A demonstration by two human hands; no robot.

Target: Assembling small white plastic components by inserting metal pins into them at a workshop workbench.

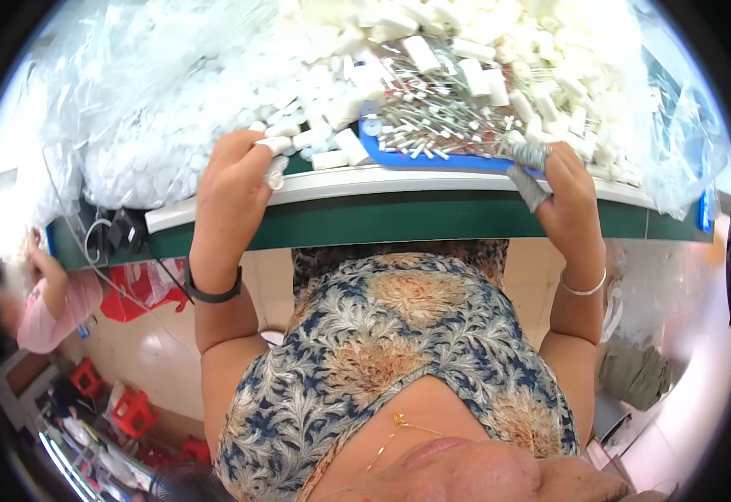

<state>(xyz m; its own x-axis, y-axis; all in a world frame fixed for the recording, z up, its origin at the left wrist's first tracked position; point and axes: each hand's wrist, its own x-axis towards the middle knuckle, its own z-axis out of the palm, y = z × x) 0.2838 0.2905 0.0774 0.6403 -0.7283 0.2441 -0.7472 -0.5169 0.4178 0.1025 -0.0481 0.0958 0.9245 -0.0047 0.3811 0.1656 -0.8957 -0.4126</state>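
Observation:
My left hand (233,184) is closed at the table's front edge, thumb and fingers around a small white cylinder (275,145). A round translucent cap (275,179) shows beside its thumb. More white cylinders (350,146) lie just right of these fingers. At the right end of a blue tray (441,161), my right hand (571,188) has its thumb and forefinger wrapped in grey tape. Those two fingertips are slightly apart, with nothing visible between them. Thin metal pins with white ends (428,117) fill the tray, some white cylinders on top.
Clear plastic bags (131,109) with translucent caps cover the table's left. Cream-white cylinders (566,92) are heaped at the back right, near another clear bag (683,142). A white rail (324,182) runs along the green table edge. Another person (52,305) is at far left, near red stools (134,412).

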